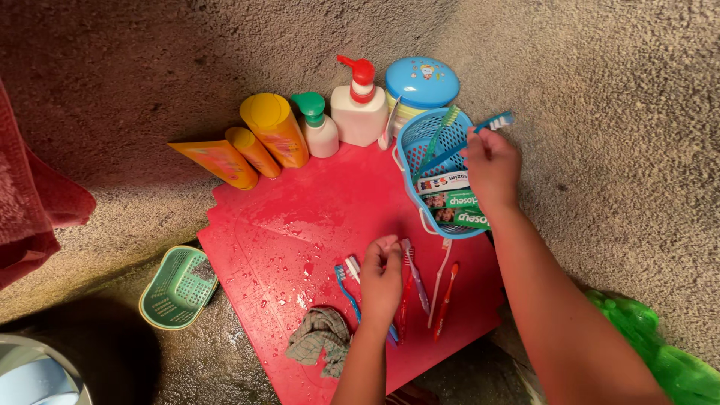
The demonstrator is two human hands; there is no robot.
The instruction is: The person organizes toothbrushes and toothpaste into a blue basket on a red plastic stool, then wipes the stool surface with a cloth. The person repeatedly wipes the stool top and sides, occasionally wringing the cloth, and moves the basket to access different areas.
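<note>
1. A green mesh basket (pixel 178 287) lies tipped on the rough floor, just left of the wet red board (pixel 300 217).
2. Orange bottles (pixel 255 146) and two pump bottles (pixel 341 112) stand along the board's far edge.
3. A grey rag (pixel 321 339) sits crumpled on the board's near edge.
4. The left hand (pixel 381 281) rests on a row of toothbrushes (pixel 420 289) lying on the board, fingers curled around one; which one is hidden under the hand.
5. A blue basket (pixel 442 172) holds toothpaste boxes and a green toothbrush.
6. The right hand (pixel 491 169) hovers over that basket's right rim, pinching a blue toothbrush (pixel 491 124) by its handle, bristles pointing up and right.
</note>
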